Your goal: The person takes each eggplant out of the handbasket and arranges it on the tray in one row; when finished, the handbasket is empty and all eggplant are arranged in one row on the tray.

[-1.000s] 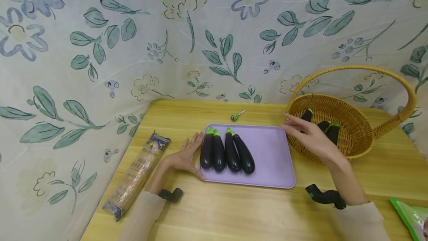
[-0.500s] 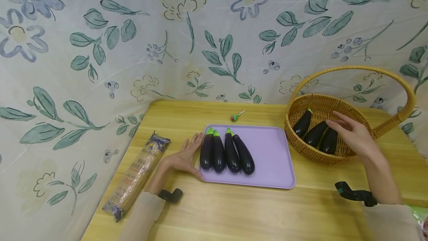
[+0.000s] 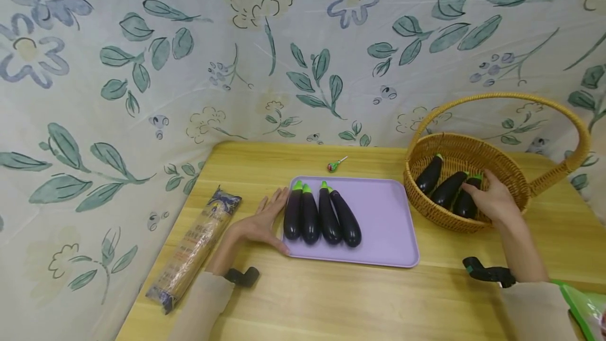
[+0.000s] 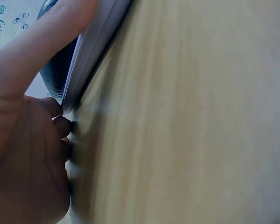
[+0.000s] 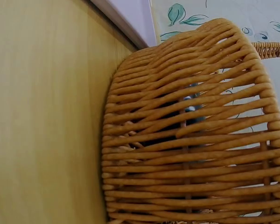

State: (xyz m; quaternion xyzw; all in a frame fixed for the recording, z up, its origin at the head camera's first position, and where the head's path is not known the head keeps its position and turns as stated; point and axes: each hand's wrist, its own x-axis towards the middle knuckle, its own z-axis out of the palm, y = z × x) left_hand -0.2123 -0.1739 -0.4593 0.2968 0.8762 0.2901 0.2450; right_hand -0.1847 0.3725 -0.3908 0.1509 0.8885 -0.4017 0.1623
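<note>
Several dark eggplants (image 3: pixel 310 220) lie side by side on the left half of a lilac tray (image 3: pixel 385 220). My left hand (image 3: pixel 259 225) rests against the tray's left edge, fingers spread and thumb at the near corner; the left wrist view shows this palm (image 4: pixel 23 154) beside the rim. Inside the wicker basket (image 3: pixel 497 159) are three more eggplants. My right hand (image 3: pixel 494 199) reaches in and grips the rightmost eggplant (image 3: pixel 464 205) near its green stem, thumb on one side and fingers on the other. From the right wrist, the basket's woven wall (image 5: pixel 191 140) hides most of the grip.
Over the basket arches a tall handle (image 3: pixel 502 95). A lollipop (image 3: pixel 336 164) lies behind the tray, and a long noodle packet (image 3: pixel 196 246) lies to the left. At the right front edge is a green-edged bag (image 3: pixel 584 307). A floral cloth (image 3: pixel 265 67) hangs behind the table.
The right hand has moved from beside the tray's far right corner into the basket and taken hold of the rightmost eggplant. My left hand has stayed at the tray.
</note>
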